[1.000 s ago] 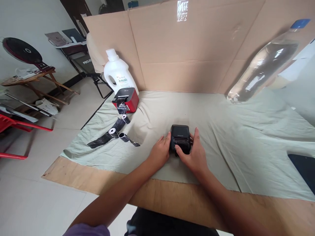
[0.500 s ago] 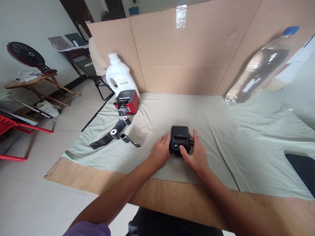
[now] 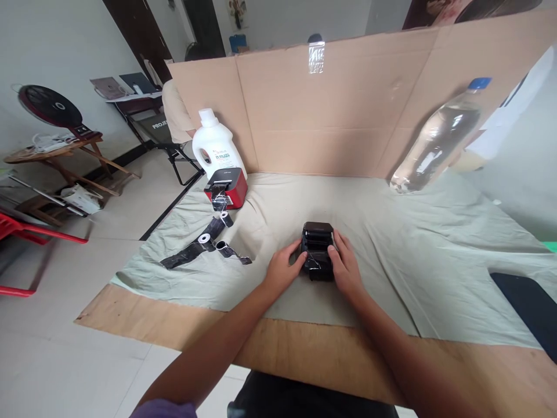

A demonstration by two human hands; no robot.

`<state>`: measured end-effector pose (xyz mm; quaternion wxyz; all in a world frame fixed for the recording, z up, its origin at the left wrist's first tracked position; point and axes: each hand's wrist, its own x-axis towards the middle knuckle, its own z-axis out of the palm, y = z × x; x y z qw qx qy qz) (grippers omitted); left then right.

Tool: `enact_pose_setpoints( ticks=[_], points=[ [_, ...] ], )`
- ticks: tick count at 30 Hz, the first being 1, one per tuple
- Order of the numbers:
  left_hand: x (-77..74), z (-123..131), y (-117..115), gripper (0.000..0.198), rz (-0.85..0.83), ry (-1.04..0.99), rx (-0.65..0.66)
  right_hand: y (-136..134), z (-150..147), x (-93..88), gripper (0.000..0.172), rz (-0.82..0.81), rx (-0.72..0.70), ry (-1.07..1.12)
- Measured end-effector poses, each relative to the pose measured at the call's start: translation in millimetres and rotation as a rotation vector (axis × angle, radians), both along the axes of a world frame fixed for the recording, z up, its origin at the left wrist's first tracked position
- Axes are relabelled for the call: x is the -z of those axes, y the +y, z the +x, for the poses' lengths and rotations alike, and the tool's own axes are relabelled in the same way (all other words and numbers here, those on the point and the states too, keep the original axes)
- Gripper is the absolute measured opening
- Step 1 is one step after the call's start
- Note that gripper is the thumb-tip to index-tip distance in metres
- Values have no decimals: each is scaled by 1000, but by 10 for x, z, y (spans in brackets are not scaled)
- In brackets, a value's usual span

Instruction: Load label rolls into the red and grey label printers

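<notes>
1. Pale cloth drapes the bench; black device sits between left hand and right hand, both clasping its sides!
2. Looks light, stiff, probably slick; sides suit gripping.
3. Dark rolls lie out past the left hand.

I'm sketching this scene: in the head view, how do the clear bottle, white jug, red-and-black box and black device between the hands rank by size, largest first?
1. Clear bottle
2. White jug, partly hidden
3. Unranked: red-and-black box and black device look alike; the latter is nearer the camera.
</notes>
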<state>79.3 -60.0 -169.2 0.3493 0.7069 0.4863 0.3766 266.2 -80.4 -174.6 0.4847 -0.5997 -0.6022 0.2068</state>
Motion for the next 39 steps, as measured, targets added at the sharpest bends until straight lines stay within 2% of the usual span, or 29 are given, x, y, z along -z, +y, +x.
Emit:
enact_pose_setpoints(
  ticks=[4, 7, 10, 13, 17, 20, 22, 25, 27, 30, 33, 35, 37, 39],
  points=[
    [-9, -2, -4, 47, -6, 4, 26, 309, 170, -7, 64, -29, -63, -112],
    [-16, 4, -10, 46, -18, 17, 2, 453, 282, -89, 62, -55, -97, -181],
    [-13, 10, -12, 46, -19, 22, -25, 489, 347, -220, 53, -54, -55, -285],
    [-8, 13, -10, 46, -7, 25, -33, 508, 357, -356, 37, -70, -60, -433],
    [5, 12, -3, 47, 2, 30, -37, 645, 297, -464, 20, -251, -151, -720],
    [14, 14, 1, 48, 3, 38, -50, 824, 247, -438, 26, -374, -163, -837],
    [11, 14, 0, 48, 0, 42, -57, 941, 248, -392, 28, -398, -205, -850],
    [-10, 11, -6, 48, -11, 39, -63, 1053, 327, -398, 24, -341, -279, -818],
    [-28, 6, -8, 46, -9, 29, -56, 1062, 400, -526, 23, -291, -289, -741],
    [-45, -4, -4, 44, 2, 21, -33, 973, 397, -921, 27, -302, -299, -539],
    [-43, -6, -1, 46, 9, 35, -50, 828, 119, -1381, 25, -316, -331, -230],
    [-37, -4, -3, 48, 19, 44, -61, 774, -219, -1590, 21, -233, -302, -94],
    [-33, -3, -6, 49, 33, 46, -54, 806, -632, -1663, 17, -152, -300, -63],
    [-33, -5, -7, 46, 43, 44, -47, 931, -1074, -1594, 14, -105, -349, -175]
  ],
)
